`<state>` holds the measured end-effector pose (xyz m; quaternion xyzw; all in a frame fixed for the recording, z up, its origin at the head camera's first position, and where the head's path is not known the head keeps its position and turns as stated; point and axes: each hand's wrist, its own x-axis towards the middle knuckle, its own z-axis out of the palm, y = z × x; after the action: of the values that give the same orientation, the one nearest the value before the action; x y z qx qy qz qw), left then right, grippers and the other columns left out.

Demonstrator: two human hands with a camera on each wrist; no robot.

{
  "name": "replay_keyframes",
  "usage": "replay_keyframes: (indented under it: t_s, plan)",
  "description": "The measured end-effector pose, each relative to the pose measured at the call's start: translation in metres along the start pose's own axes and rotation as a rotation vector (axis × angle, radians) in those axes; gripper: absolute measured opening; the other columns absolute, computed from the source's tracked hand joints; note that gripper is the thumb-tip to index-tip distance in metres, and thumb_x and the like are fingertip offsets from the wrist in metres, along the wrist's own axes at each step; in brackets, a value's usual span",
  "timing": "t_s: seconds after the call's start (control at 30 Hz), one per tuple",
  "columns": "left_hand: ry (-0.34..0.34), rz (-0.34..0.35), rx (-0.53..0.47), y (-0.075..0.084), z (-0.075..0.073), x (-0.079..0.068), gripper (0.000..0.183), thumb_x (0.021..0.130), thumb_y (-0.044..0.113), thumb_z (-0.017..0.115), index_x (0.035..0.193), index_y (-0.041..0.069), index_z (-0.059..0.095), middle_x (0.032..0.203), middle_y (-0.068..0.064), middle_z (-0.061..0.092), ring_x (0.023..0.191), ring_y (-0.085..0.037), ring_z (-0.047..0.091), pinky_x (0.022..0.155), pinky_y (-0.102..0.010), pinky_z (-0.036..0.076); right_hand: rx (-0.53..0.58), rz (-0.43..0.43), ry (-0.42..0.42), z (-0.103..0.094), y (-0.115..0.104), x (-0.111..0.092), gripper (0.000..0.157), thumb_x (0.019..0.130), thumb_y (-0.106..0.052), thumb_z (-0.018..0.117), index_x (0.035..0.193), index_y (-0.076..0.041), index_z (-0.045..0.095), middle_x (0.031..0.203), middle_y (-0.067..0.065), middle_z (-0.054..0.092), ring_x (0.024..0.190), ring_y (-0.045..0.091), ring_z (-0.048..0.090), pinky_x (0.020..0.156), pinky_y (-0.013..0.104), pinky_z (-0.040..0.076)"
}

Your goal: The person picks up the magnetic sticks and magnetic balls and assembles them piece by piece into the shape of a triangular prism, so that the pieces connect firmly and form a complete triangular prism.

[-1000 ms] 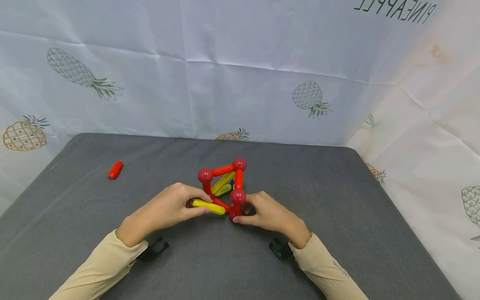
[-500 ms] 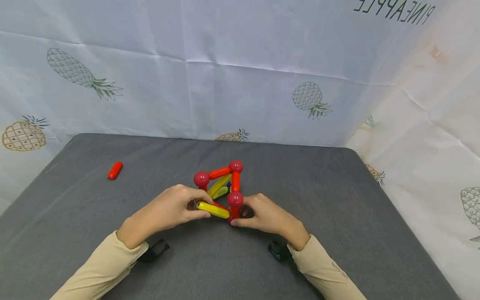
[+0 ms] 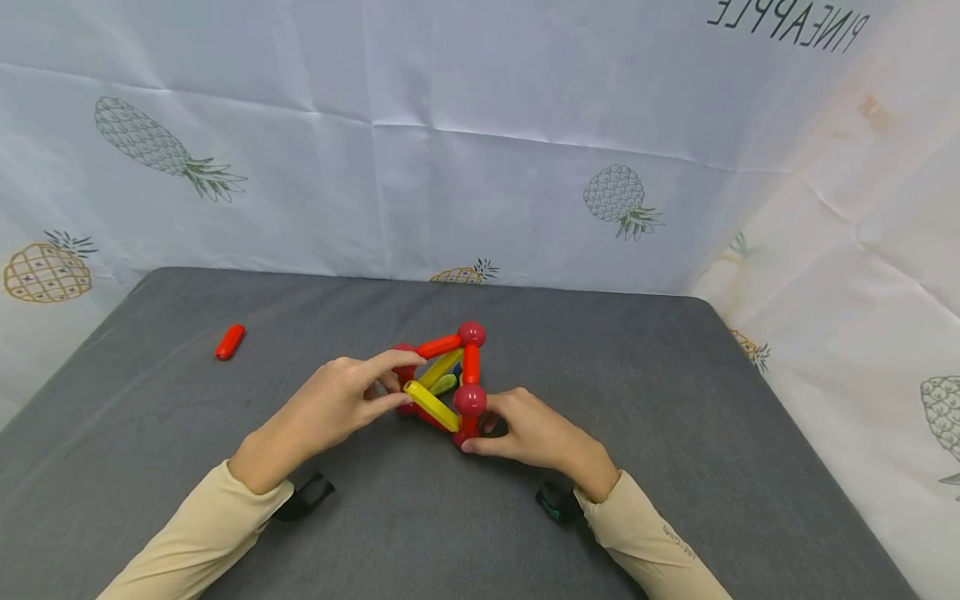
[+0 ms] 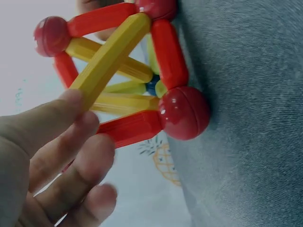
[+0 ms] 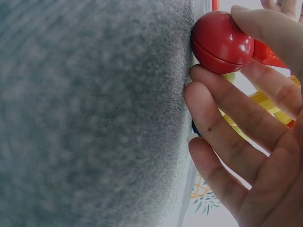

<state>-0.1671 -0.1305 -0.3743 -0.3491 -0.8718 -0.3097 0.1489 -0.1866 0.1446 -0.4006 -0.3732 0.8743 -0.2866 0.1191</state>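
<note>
At the desk's (image 3: 675, 400) centre, the left hand (image 3: 330, 408), forearm angled in from 7 o'clock, pinches a tilted yellow rod (image 3: 431, 405) between thumb and forefinger. The right hand (image 3: 536, 433), coming from 5 o'clock, curls its fingers round the rod-and-ball frame's (image 3: 457, 367) bottom red ball (image 5: 220, 40).

The yellow rod (image 3: 432, 405) I pinch is smooth, slightly glossy plastic. The red ball (image 5: 220, 41) under my right fingers is shiny plastic with a seam. The table cover (image 3: 675, 400) is matt, fuzzy grey cloth. My sleeves (image 3: 195, 542) are soft beige fabric.
</note>
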Motion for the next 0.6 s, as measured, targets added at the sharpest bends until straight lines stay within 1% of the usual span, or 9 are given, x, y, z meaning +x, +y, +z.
replay_keyframes:
  t_s: [0.07,0.13,0.17,0.23,0.33,0.4,0.47,0.6]
  plan:
    - [0.035,-0.01,0.065,0.0,0.0007,-0.0003,0.054,0.077,0.013,0.085,0.126,0.016,0.061,0.076,0.007,0.07,0.057,0.002,0.054,0.053,-0.017,0.045,-0.003,0.0,0.001,-0.0001,-0.0001,0.0002,0.028,0.087,-0.028,0.077,0.108,-0.011,0.071,0.097,-0.001,0.076,0.083,0.005,0.068,0.079,0.022,0.056]
    - [0.049,-0.041,0.122,-0.0001,0.0006,-0.0006,0.06,0.077,0.018,0.085,0.131,0.018,0.059,0.072,0.009,0.066,0.053,0.002,0.047,0.049,-0.018,0.04,-0.006,0.001,0.002,-0.0004,-0.0003,0.0003,0.028,0.087,-0.028,0.077,0.108,-0.011,0.071,0.097,-0.001,0.076,0.083,0.005,0.068,0.079,0.022,0.056]
    - [0.047,-0.059,0.145,-0.0001,0.0005,-0.0008,0.063,0.078,0.021,0.085,0.134,0.019,0.058,0.072,0.008,0.065,0.054,0.001,0.046,0.048,-0.018,0.038,-0.008,0.003,0.003,-0.0004,-0.0003,0.0004,0.028,0.087,-0.028,0.077,0.109,-0.011,0.071,0.097,-0.001,0.076,0.083,0.004,0.068,0.079,0.022,0.056]
    - [0.036,-0.089,0.175,-0.0005,0.0005,-0.0015,0.066,0.078,0.026,0.085,0.137,0.019,0.056,0.08,0.006,0.066,0.06,-0.004,0.051,0.051,-0.02,0.041,-0.009,0.003,0.003,-0.0005,-0.0005,0.0004,0.028,0.087,-0.028,0.077,0.109,-0.011,0.071,0.097,-0.001,0.076,0.084,0.005,0.068,0.079,0.022,0.056]
    - [0.017,-0.11,0.167,-0.0014,0.0009,-0.0023,0.067,0.079,0.028,0.084,0.138,0.02,0.056,0.1,0.001,0.07,0.076,-0.013,0.062,0.06,-0.025,0.049,-0.008,0.003,0.001,-0.0006,-0.0009,0.0004,0.029,0.087,-0.028,0.077,0.11,-0.011,0.07,0.098,-0.001,0.076,0.084,0.005,0.068,0.079,0.022,0.056]
    - [0.013,-0.109,0.15,-0.002,0.0013,-0.0024,0.065,0.078,0.028,0.085,0.137,0.018,0.057,0.111,0.0,0.07,0.084,-0.016,0.064,0.065,-0.028,0.052,-0.006,0.004,0.0,-0.0007,-0.0009,0.0,0.029,0.088,-0.028,0.077,0.11,-0.01,0.07,0.098,0.0,0.076,0.084,0.007,0.069,0.079,0.023,0.056]
    - [0.016,-0.105,0.132,-0.0021,0.0013,-0.0018,0.062,0.078,0.027,0.085,0.134,0.017,0.058,0.113,0.0,0.07,0.082,-0.015,0.063,0.065,-0.027,0.052,-0.007,0.008,0.001,-0.001,-0.0005,-0.0004,0.028,0.088,-0.027,0.076,0.109,-0.01,0.071,0.098,0.0,0.076,0.084,0.007,0.069,0.079,0.023,0.056]
    - [0.049,-0.067,0.12,-0.001,0.0015,-0.0008,0.054,0.078,0.026,0.085,0.126,0.016,0.063,0.106,0.003,0.071,0.074,-0.009,0.058,0.06,-0.021,0.048,-0.028,0.031,0.013,-0.0025,0.0009,-0.0015,0.024,0.087,-0.024,0.075,0.106,-0.01,0.071,0.095,0.0,0.075,0.084,0.008,0.068,0.079,0.024,0.056]
